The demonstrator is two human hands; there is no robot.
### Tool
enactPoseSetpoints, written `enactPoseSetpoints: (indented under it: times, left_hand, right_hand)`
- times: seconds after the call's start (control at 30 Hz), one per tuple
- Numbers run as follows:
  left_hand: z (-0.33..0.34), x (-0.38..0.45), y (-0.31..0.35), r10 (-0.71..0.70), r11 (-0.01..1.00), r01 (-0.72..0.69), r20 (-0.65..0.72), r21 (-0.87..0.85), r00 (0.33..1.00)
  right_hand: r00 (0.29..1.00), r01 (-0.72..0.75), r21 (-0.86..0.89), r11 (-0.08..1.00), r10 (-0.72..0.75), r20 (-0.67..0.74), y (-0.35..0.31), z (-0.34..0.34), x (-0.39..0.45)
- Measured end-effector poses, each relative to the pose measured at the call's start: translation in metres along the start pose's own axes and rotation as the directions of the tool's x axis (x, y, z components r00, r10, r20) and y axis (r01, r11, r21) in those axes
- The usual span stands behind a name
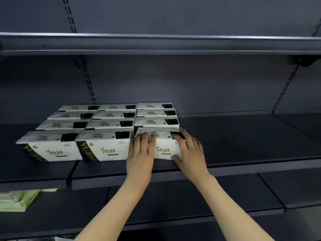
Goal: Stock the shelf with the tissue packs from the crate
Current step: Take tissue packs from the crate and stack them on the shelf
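Note:
Several white tissue packs with black and gold print stand in three rows on the dark middle shelf (243, 141). The front pack of the right row (165, 148) is between my hands. My left hand (141, 153) lies over its left front face with the fingers reaching onto the top. On the pack's right end, my right hand (189, 150) has its fingers over the top edge and its thumb under the lower front corner. The front packs of the left row (50, 146) and middle row (104, 145) stand beside it. No crate is in view.
An upper shelf (156, 44) overhangs the packs. The middle shelf runs on bare to the right of the rows. A lower shelf (173, 206) carries green packages (19, 199) at the far left. Slotted uprights run up the back wall.

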State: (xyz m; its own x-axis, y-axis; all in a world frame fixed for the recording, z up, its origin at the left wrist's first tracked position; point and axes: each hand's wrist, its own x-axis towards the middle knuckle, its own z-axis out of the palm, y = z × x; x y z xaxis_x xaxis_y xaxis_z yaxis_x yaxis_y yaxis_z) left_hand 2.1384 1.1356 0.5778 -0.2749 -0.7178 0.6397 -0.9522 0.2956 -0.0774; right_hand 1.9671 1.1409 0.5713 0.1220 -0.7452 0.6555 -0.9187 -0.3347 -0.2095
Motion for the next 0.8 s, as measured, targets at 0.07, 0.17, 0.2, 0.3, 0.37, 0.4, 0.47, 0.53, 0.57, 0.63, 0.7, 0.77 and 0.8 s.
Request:
enactPoseSetpoints:
  times: [0.07,0.17,0.2,0.3,0.37,0.4,0.47,0.53,0.57,0.63,0.7,0.77,0.8]
  left_hand:
    - [0.002,0.002,-0.001,-0.018,1.000,0.018,0.001,-0.006,1.000]
    - [0.005,0.004,-0.002,-0.032,0.999,0.032,-0.022,-0.007,0.999]
    - [0.005,0.004,-0.001,-0.032,0.999,0.032,-0.032,-0.005,0.999]
    - [0.007,0.005,0.000,-0.037,0.999,0.037,-0.063,0.003,0.997]
    - [0.009,0.006,0.001,-0.045,0.999,0.046,-0.072,0.018,0.996]
    - [0.010,0.006,0.001,-0.048,0.998,0.050,-0.075,0.027,0.996]
    - [0.012,0.007,0.002,-0.057,0.998,0.060,-0.078,0.038,0.995]
    - [0.012,0.007,0.003,-0.063,0.997,0.067,-0.080,0.044,0.995]
    - [0.012,0.007,0.004,-0.065,0.997,0.068,-0.081,0.046,0.995]
    - [0.011,0.006,0.006,-0.066,0.996,0.070,-0.073,0.049,0.995]
    - [0.009,0.005,0.007,-0.073,0.996,0.075,-0.051,0.051,0.996]
    - [0.007,0.004,0.009,-0.089,0.995,0.090,-0.026,0.036,0.996]
    - [0.005,0.004,0.009,-0.098,0.995,0.098,-0.009,0.021,0.995]
  right_hand:
    - [1.000,0.013,0.002,1.000,-0.013,-0.010,0.001,0.004,0.005]
    - [0.999,0.037,-0.006,0.999,-0.037,-0.016,0.004,0.009,0.010]
    - [0.999,0.046,-0.012,0.999,-0.046,-0.014,0.006,0.010,0.012]
    - [0.998,0.057,-0.014,0.998,-0.057,-0.007,0.010,0.014,0.015]
    - [0.998,0.061,-0.003,0.998,-0.061,-0.001,0.012,0.015,0.017]
    - [0.998,0.067,0.002,0.998,-0.067,0.004,0.013,0.016,0.018]
    - [0.997,0.080,0.012,0.997,-0.080,0.013,0.015,0.016,0.018]
    - [0.996,0.080,0.024,0.996,-0.081,0.021,0.016,0.016,0.019]
    - [0.997,0.077,0.028,0.997,-0.078,0.023,0.016,0.016,0.018]
    - [0.998,0.064,0.030,0.997,-0.065,0.020,0.014,0.015,0.018]
    - [0.999,0.037,0.009,0.999,-0.037,0.014,0.010,0.014,0.016]
    - [1.000,0.001,-0.044,0.999,-0.002,-0.005,0.005,0.012,0.012]
    - [1.000,-0.019,-0.066,0.998,0.018,-0.019,0.002,0.012,0.010]
